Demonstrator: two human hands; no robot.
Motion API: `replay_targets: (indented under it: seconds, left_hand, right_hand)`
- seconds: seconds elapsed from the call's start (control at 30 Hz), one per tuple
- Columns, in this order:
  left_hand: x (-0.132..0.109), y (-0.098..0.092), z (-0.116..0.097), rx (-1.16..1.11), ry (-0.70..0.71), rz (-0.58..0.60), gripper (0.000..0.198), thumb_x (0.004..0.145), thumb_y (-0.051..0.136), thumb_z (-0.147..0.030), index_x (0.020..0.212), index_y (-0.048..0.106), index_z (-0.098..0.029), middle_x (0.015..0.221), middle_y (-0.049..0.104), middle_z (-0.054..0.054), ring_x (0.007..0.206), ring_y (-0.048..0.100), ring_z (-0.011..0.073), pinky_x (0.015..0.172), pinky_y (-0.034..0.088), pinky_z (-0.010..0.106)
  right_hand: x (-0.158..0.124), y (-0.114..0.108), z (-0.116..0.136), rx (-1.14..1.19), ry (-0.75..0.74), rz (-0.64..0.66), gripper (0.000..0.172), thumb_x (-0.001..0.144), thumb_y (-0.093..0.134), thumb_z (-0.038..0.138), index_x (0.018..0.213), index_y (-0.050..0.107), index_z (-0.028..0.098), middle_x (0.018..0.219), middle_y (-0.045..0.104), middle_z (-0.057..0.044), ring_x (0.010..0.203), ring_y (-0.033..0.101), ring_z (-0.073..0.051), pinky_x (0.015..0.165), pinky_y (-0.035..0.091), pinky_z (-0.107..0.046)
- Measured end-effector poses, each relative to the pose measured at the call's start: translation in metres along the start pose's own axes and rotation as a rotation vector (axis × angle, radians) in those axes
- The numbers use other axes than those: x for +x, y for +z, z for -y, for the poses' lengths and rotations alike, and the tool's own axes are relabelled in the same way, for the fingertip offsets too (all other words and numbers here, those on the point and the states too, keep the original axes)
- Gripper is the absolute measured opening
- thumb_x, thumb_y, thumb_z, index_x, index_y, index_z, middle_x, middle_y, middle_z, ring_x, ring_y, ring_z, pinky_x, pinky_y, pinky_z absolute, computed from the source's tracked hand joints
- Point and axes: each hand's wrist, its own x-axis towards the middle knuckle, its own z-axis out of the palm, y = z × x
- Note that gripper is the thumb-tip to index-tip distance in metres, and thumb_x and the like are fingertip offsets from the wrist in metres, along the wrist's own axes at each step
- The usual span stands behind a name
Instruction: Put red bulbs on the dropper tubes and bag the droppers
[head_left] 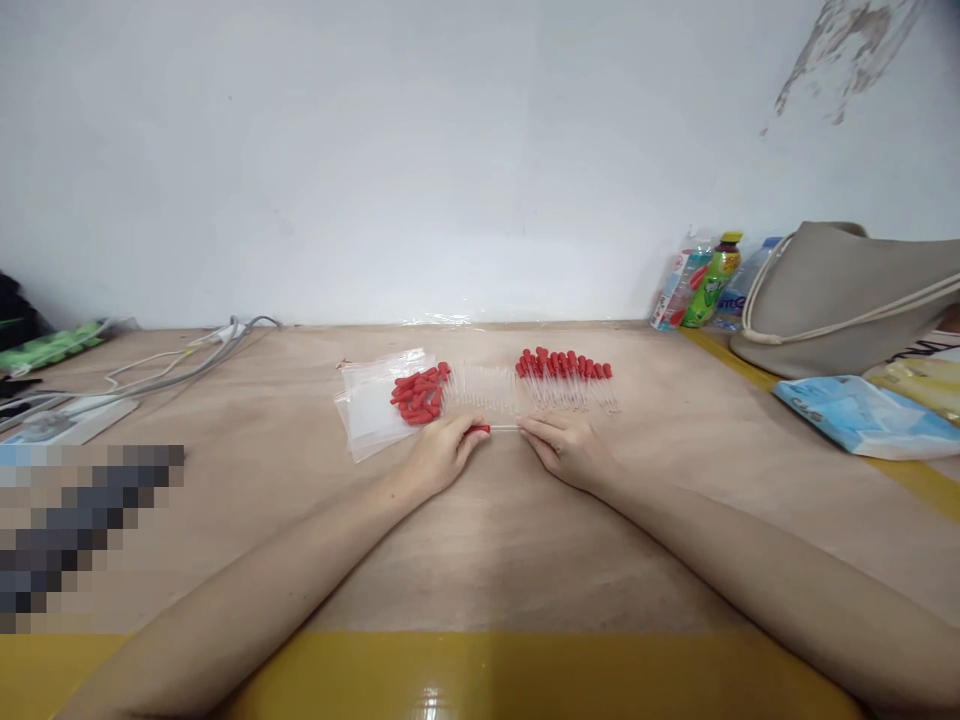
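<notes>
Pinched in my left hand is a red rubber dropper bulb. My right hand grips the far end of a thin clear dropper tube, which lies level between both hands and meets the bulb's end. How deep the tube sits in the bulb I cannot tell. Just beyond my left hand, loose red bulbs are heaped on clear plastic bags. Several bare clear tubes lie in a row beside that heap. Past my right hand is a row of droppers with red bulbs on their tubes.
On the right are drink bottles, a grey bag and a blue-and-white packet. A power strip with cables lies at left, near a green package. A white wall bounds the table's back.
</notes>
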Motion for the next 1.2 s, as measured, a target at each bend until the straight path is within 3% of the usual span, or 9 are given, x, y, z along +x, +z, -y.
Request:
replay_targets:
  seconds: [0.17,0.37,0.5,0.7,1.0,1.2]
  left_hand:
    - [-0.001,-0.002,-0.001,0.001,-0.04,0.013,0.017,0.087,0.045,-0.029,0.088,0.058,-0.018,0.082,0.065,0.001,0.074,0.06,0.0144,0.065,0.043,0.024]
    - [-0.002,-0.003,-0.001,-0.038,-0.043,0.006,0.017,0.087,0.046,-0.029,0.088,0.06,-0.019,0.078,0.066,0.0,0.071,0.061,0.0132,0.064,0.043,0.023]
    - [-0.002,-0.004,-0.001,-0.1,-0.047,0.042,0.016,0.085,0.049,-0.029,0.088,0.061,-0.019,0.079,0.067,0.0,0.071,0.061,0.0124,0.065,0.044,0.022]
    - [-0.002,-0.006,-0.002,-0.143,-0.052,0.097,0.018,0.085,0.049,-0.03,0.086,0.063,-0.018,0.078,0.067,0.0,0.069,0.061,0.0122,0.065,0.045,0.022]
    - [-0.008,0.0,0.005,-0.066,0.026,-0.016,0.018,0.085,0.05,-0.031,0.087,0.062,-0.019,0.076,0.067,0.001,0.069,0.061,0.0135,0.063,0.045,0.023]
    - [-0.008,0.0,0.005,-0.065,0.048,0.008,0.021,0.085,0.049,-0.033,0.087,0.063,-0.018,0.076,0.067,0.002,0.069,0.061,0.013,0.063,0.046,0.022]
  right_hand:
    - [-0.001,0.001,0.002,0.046,0.028,0.003,0.021,0.083,0.047,0.015,0.096,0.064,0.016,0.089,0.068,-0.006,0.074,0.062,-0.015,0.065,0.049,-0.026]
    - [0.0,0.005,-0.003,0.058,-0.048,-0.006,0.02,0.083,0.047,0.013,0.093,0.064,0.018,0.087,0.068,-0.006,0.074,0.06,-0.016,0.068,0.046,-0.03]
    - [0.001,0.007,-0.008,0.116,-0.124,-0.003,0.023,0.082,0.046,0.01,0.094,0.063,0.02,0.085,0.067,-0.004,0.072,0.058,-0.014,0.068,0.044,-0.031]
    - [0.0,0.005,-0.009,0.11,-0.117,0.03,0.021,0.082,0.047,0.012,0.095,0.062,0.019,0.079,0.066,-0.004,0.072,0.058,-0.014,0.071,0.04,-0.031]
    - [0.006,-0.002,0.004,-0.107,-0.139,0.121,0.019,0.082,0.044,0.011,0.083,0.062,0.015,0.068,0.059,-0.004,0.064,0.05,-0.013,0.065,0.03,-0.029]
    - [0.007,-0.003,0.007,-0.093,-0.101,0.157,0.019,0.082,0.044,0.013,0.076,0.062,0.015,0.063,0.054,-0.002,0.06,0.045,-0.012,0.064,0.028,-0.028]
